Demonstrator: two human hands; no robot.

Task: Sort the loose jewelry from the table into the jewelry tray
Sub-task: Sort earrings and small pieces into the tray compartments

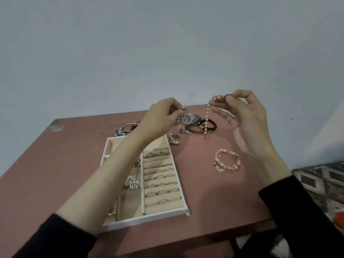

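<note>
A pink bead strand (207,116) hangs above the table, held up at both ends. My right hand (243,112) pinches one end between thumb and forefinger. My left hand (163,116) pinches the other end near a small clasp. Below them lies a heap of loose jewelry: a silver watch (189,118), a dark braided bracelet (211,125) and small charms (174,139). The white jewelry tray (183,193) sits under my left forearm, with several rings in its padded rolls and pale earrings (132,183) in a left compartment.
A pink beaded bracelet with gold charms (227,160) lies alone on the reddish table (55,174) to the right of the tray. A silver bangle and blue beads (123,131) lie behind the tray. A patterned cloth (323,181) shows beyond the right table edge.
</note>
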